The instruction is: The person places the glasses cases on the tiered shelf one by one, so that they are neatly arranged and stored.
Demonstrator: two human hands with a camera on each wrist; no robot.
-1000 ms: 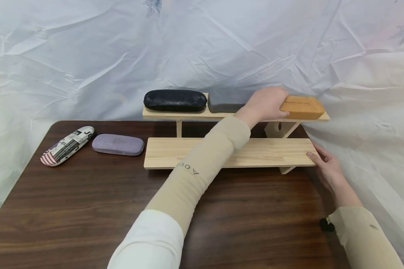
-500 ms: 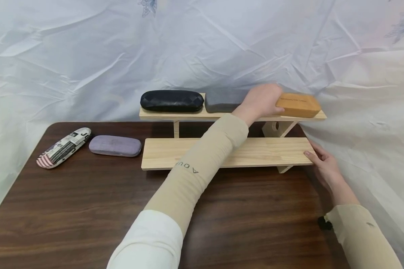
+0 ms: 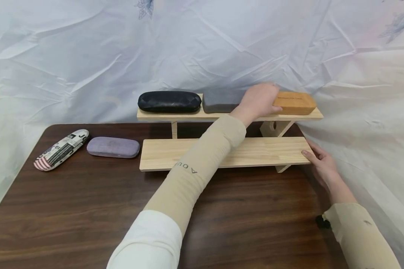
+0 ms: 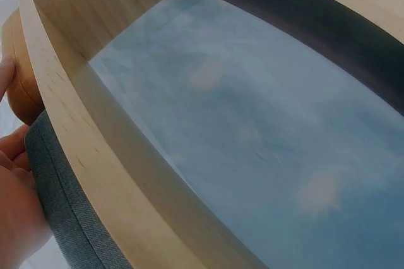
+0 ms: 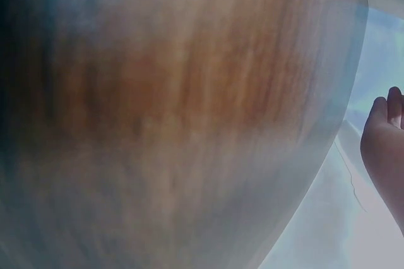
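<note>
the left hand (image 3: 260,99) reaches across to the upper shelf of a two-tier wooden rack (image 3: 276,149) and holds the left end of an orange case (image 3: 296,103), its thumb on the front face. the orange case lies flat near the right end of that shelf, dark lettering on its top. the right hand (image 3: 324,168) grips the right end of the lower shelf, thumb over the top edge.

to the left of the orange case on the upper shelf, a grey case (image 3: 222,101) sits partly hidden by the left hand, and just beside it a black case (image 3: 169,101) fills the left end. the rack's end panel (image 3: 272,127) has a round hole.

on the brown tabletop (image 3: 87,209), left of the rack, lie a purple case (image 3: 113,147) and a slanted case with printed lettering and red stripes (image 3: 61,150). a creased white sheet (image 3: 104,48) hangs behind.
</note>
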